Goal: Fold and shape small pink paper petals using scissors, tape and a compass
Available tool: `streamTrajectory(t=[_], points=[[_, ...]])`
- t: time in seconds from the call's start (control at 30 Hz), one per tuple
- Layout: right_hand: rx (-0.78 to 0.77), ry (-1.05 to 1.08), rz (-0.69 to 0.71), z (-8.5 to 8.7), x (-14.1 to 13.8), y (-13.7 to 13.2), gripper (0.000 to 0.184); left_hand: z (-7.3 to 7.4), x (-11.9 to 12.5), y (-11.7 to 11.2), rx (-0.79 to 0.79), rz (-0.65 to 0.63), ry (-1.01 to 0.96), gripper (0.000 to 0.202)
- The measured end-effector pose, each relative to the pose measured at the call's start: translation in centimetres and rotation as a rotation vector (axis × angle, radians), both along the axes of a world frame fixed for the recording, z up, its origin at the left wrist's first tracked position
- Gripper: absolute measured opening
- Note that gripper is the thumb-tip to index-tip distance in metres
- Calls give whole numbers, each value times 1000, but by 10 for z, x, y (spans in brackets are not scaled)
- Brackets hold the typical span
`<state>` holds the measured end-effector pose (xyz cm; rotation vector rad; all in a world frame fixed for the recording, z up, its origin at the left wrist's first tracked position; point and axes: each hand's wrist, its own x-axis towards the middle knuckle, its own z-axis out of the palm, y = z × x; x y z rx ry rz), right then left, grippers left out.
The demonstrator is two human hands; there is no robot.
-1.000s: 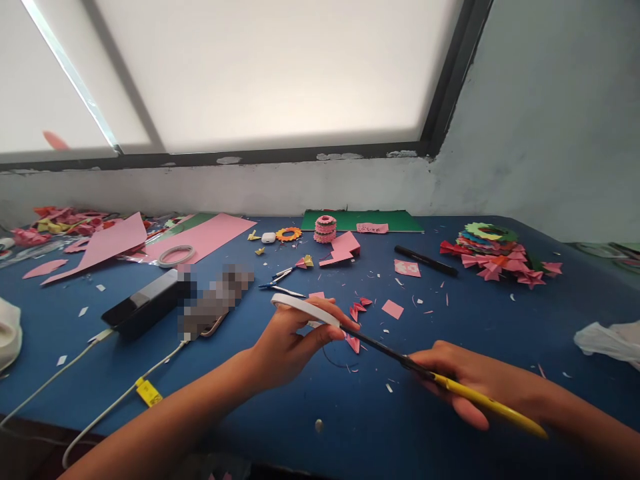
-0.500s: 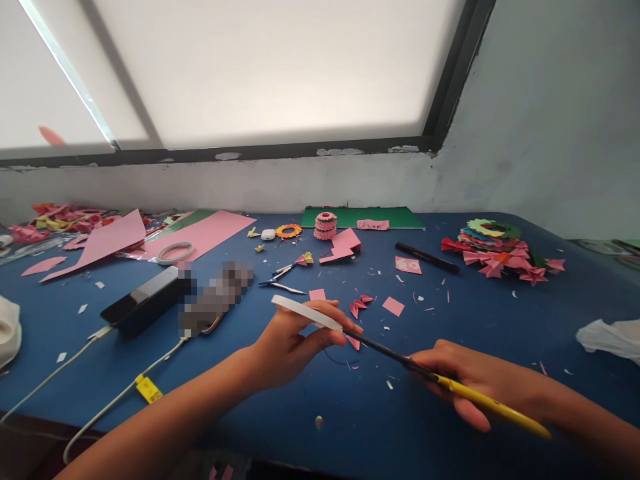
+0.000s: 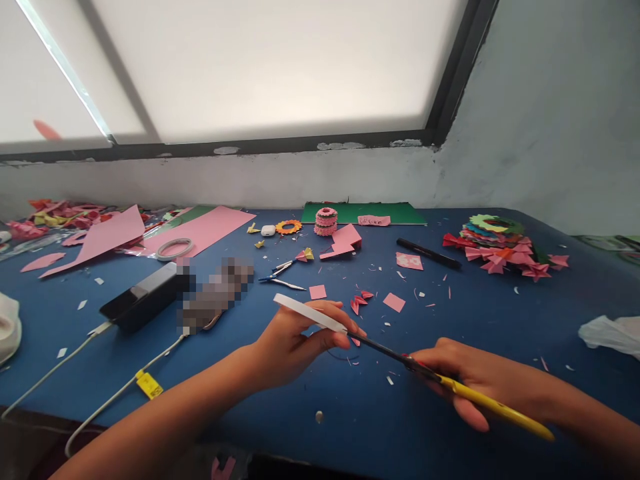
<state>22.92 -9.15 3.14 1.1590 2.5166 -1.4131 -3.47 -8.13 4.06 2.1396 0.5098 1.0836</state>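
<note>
My left hand point(image 3: 305, 340) pinches a narrow white strip point(image 3: 307, 313) between thumb and fingers, tilted down towards the right. I cannot make out whether it is paper or tape. My right hand point(image 3: 465, 373) grips yellow-handled scissors point(image 3: 495, 405), some fingers hidden behind the handle. Their dark blades point left and reach the strip's lower end at my left fingertips; whether they are around it or only touching, I cannot tell. Just beyond my left hand lie pink paper squares point(image 3: 395, 302) and small folded pink pieces point(image 3: 361, 302) on the blue table point(image 3: 375, 427).
A compass-like tool point(image 3: 283, 277), a tape roll point(image 3: 175, 249) and pink sheets point(image 3: 210, 230) lie further back. A black device point(image 3: 143, 303) with a cable stands left. At the right are a black marker point(image 3: 429, 254) and a pile of folded paper shapes point(image 3: 500, 250). White scraps are scattered about.
Both hands, the white strip and the scissors keep nearly the same pose. The view has shifted very slightly.
</note>
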Motion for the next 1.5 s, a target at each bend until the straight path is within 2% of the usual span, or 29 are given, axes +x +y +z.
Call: streamTrajectory(t=[0.23, 0.6, 0.83, 1.0, 1.23, 1.5], points=[[20, -24, -15, 2, -1, -3, 24, 1, 3, -2, -13, -3, 19, 20], [53, 10, -60, 1, -7, -6, 24, -1, 7, -9, -143, 66, -121, 20], [27, 36, -38, -2, -5, -7, 28, -3, 4, -7, -98, 51, -53, 22], [-1, 58, -27, -2, -5, -6, 24, -3, 3, -5, -71, 35, -24, 19], [-59, 87, -18, 1, -8, -6, 21, -3, 1, -6, -143, -24, -25, 13], [-34, 49, -16, -2, -9, -7, 15, -2, 4, -6, -86, -4, -29, 17]])
